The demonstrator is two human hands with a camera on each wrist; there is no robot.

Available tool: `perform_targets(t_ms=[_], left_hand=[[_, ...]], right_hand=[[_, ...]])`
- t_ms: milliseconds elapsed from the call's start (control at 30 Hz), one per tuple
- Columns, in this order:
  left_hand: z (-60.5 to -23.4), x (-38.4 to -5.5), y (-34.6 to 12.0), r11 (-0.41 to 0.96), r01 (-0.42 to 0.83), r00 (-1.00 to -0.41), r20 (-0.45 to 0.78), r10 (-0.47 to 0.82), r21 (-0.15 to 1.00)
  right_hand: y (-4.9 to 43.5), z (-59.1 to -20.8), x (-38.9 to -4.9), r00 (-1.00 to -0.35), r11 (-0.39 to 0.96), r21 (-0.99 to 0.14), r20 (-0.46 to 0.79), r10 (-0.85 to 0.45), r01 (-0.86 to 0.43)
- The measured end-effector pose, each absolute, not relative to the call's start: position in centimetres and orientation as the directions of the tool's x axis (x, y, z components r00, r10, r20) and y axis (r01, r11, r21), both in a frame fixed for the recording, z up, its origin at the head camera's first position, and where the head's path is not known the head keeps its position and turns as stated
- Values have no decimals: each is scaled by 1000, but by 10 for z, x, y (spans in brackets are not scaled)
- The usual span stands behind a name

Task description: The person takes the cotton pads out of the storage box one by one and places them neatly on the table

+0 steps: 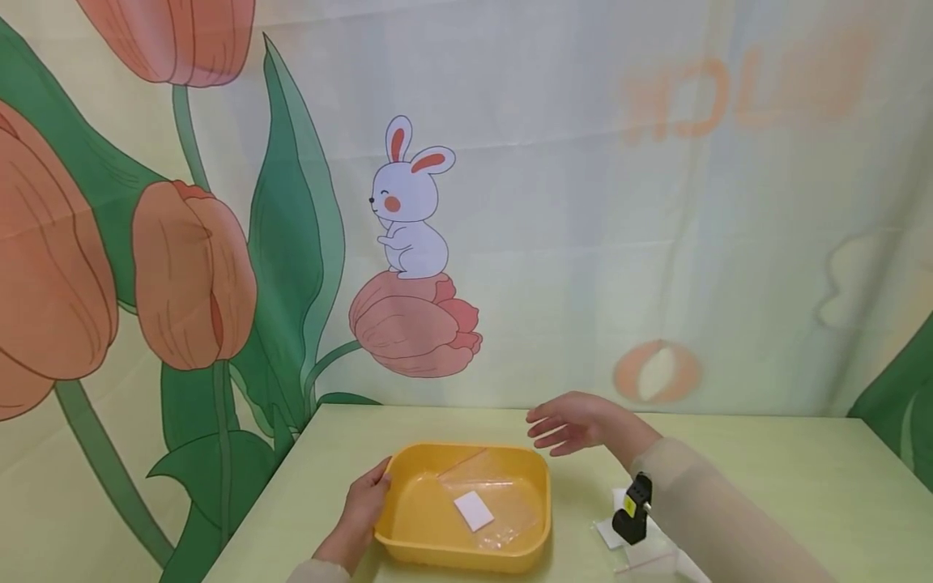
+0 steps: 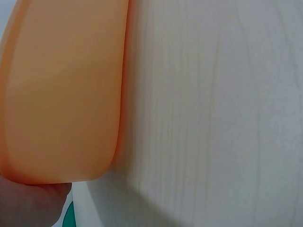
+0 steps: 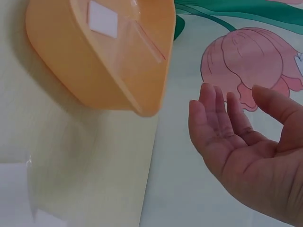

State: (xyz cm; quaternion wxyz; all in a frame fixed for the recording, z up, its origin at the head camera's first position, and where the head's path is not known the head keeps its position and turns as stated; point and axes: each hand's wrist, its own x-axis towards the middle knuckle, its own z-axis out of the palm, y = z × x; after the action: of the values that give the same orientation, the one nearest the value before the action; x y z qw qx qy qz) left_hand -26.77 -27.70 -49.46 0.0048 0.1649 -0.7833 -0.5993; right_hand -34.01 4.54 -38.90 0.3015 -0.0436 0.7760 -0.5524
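A yellow plastic basin (image 1: 408,506) stands on the table, its orange-looking side filling much of the left wrist view. Inside it lies a clear zip bag (image 1: 510,506) with a small white card (image 1: 474,511). My left hand (image 1: 364,502) grips the basin's left rim, thumb at the edge; most of its fingers are hidden. Beyond the basin's back right corner, my right hand (image 1: 572,423) is held in the air, apart from the basin. Its fingers are loosely bent and the palm is bare in the right wrist view (image 3: 255,156).
Several clear bags with white cards (image 1: 645,551) lie on the table right of the basin, partly under my right forearm. A black wrist camera (image 1: 634,510) is on that sleeve. Behind the pale table (image 1: 787,478) hangs a cloth printed with tulips and a rabbit (image 1: 415,202).
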Motion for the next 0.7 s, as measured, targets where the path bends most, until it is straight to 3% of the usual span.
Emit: perform_targets(t_ms=[300,700], left_hand=[[-497,-268,-279,223,-254,-946,-193,-261,941],[-500,-269,-280,238,-229,-952,-166,-259,944]], right_hand=[[6,-392,-346,-799,552,-799,-484,-358,237],[-22,-401,-340,-829,545,-780,-501,-249,308]])
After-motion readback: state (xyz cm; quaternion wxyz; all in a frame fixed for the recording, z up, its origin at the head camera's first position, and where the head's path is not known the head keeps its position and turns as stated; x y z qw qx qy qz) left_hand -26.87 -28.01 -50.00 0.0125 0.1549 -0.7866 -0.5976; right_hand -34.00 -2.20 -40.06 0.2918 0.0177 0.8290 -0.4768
